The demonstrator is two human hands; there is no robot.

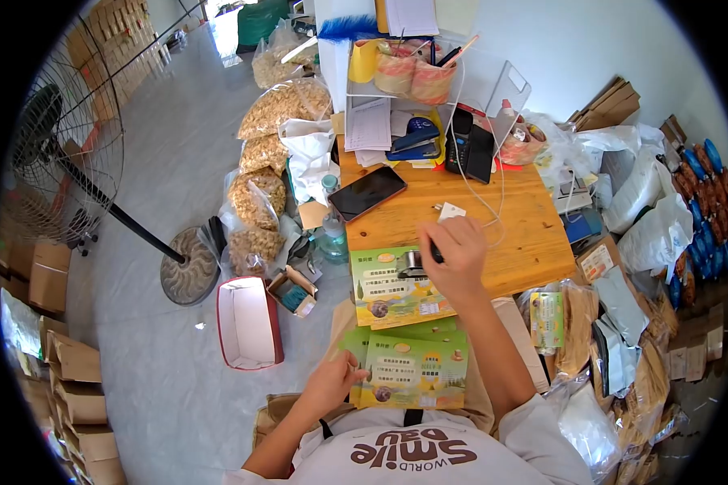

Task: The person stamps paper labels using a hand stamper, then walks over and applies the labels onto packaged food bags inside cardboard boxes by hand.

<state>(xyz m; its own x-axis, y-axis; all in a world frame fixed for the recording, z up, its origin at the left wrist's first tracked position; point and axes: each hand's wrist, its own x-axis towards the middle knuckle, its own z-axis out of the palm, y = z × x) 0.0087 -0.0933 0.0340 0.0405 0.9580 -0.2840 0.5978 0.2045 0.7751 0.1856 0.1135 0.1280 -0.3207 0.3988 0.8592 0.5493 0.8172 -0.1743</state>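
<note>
My right hand [455, 257] is closed round the black handle of a small metal-headed tool [411, 264], whose head rests on the upper green and yellow printed sheet [392, 297] at the table's front edge. More such printed sheets [416, 372] lie in a stack on my lap. At the left edge of this stack is my left hand [337, 378], its fingers bent and close together against the sheets; whether it pinches one is too small to tell. A white charger plug [450, 212] lies just beyond my right hand.
On the wooden table [534, 242] are a black phone [368, 194], a calculator [459, 144] and a blue stapler [416, 137]. An open red-rimmed box [248, 323] and bags [260, 194] stand on the floor at left. A fan [117, 210] is farther left. Packed bags crowd the right.
</note>
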